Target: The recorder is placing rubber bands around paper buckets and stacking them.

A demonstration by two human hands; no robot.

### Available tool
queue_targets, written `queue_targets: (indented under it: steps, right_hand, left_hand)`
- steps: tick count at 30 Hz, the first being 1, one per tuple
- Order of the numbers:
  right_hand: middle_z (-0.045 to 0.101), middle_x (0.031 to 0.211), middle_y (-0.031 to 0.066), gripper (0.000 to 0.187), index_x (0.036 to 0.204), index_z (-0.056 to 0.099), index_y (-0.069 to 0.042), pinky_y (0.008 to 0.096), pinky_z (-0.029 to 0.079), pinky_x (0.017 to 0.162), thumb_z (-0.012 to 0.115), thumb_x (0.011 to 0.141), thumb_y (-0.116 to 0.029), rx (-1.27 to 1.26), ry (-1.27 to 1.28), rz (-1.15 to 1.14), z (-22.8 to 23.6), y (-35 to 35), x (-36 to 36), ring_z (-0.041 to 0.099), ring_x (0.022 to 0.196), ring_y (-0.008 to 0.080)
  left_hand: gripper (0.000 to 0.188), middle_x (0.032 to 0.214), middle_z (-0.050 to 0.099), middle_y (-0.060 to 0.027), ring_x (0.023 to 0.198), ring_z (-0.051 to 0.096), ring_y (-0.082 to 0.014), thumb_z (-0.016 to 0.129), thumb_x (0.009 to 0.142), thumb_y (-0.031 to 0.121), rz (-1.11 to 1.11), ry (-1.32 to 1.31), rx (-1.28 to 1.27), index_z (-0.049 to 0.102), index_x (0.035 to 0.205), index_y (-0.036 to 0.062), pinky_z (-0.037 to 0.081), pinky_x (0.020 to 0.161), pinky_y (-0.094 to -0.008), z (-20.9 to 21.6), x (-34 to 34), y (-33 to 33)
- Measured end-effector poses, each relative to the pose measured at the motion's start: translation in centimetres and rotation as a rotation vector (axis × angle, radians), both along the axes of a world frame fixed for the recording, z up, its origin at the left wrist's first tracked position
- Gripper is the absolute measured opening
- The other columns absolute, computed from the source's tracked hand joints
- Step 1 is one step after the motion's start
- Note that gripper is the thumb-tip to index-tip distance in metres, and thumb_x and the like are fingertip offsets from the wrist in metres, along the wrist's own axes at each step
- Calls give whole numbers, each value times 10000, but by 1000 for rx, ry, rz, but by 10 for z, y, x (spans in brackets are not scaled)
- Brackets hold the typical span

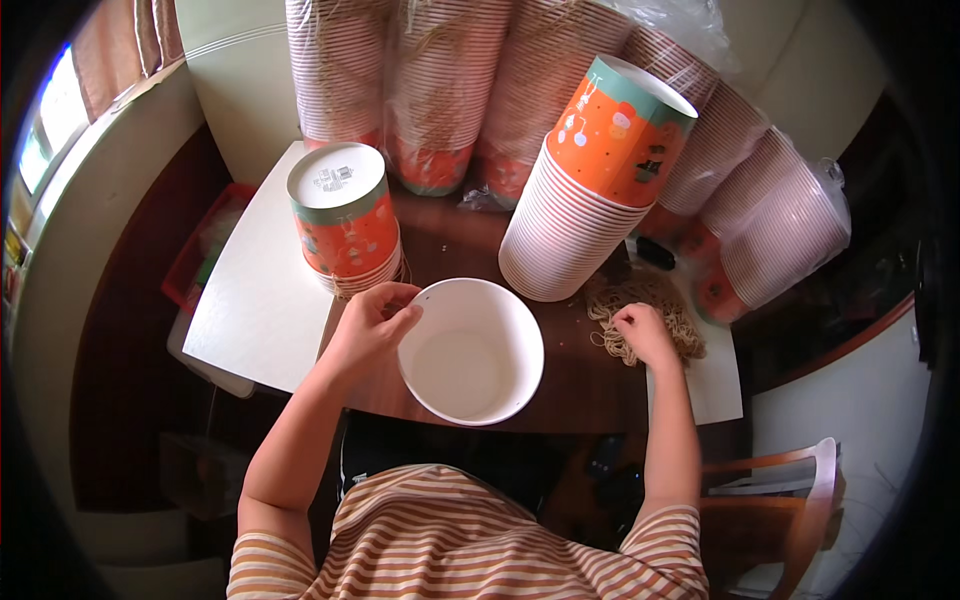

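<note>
My left hand (373, 325) pinches the rim of a white paper bucket (470, 352), its open mouth tilted up toward me. A small hole shows in the rim near my fingertips. My right hand (645, 332) is over a loose heap of tan twine (682, 325), thumb and fingers pressed together at the strands. Just what length of twine they grip is too small to tell. Beyond the left hand, a short upside-down stack of orange and green buckets (348, 235) has cord hanging at its side. A taller upside-down stack (580, 215) leans behind the white bucket.
Several plastic-wrapped bucket stacks (437, 90) line the back of the brown and white table (255, 290). Near the twine lies a black object (655, 252). A red crate (215, 240) is past the left edge. A wooden chair (790, 510) stands at the lower right.
</note>
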State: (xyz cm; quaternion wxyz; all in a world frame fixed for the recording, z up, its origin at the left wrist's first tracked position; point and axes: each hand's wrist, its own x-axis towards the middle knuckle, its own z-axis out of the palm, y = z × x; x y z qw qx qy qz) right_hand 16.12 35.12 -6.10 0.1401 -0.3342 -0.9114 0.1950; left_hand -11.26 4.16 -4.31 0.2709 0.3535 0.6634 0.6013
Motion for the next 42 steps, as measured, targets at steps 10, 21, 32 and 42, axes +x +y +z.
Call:
queue_targets:
  steps: [10,21,32,42]
  right_hand:
    - [587,918,110,88,770,677,-42,403,437,858,638,739,-114,339,-316,113,1,-30,-19,536,942,295]
    - [589,875,83,94,704,672,-57,401,404,879,672,637,-124,541,-539,215,-37,1,-36,536,949,273]
    - [574,726,45,66,683,591,-17,283,459,625,645,668,-53,-218,109,176,21,-4,-37,566,673,155]
    - [539,848,-8,52,785,565,-33,187,390,691,607,809,-52,-575,453,240,80,-26,-36,483,755,46]
  left_hand:
    - [251,816,600,28,644,447,-20,589,909,204,207,-47,104,618,1052,0,356,561,-187,-23,6,-34]
    - [179,776,554,32,657,441,-10,611,894,118,174,-75,101,605,1006,-21,367,592,-165,-29,16,-61]
    - [144,846,560,20,667,442,-17,596,897,87,193,-92,146,603,998,-16,369,606,-169,-16,17,-75]
    - [124,900,580,-62,685,490,-73,608,817,-5,2,321,301,633,938,-19,402,616,-203,63,27,-30]
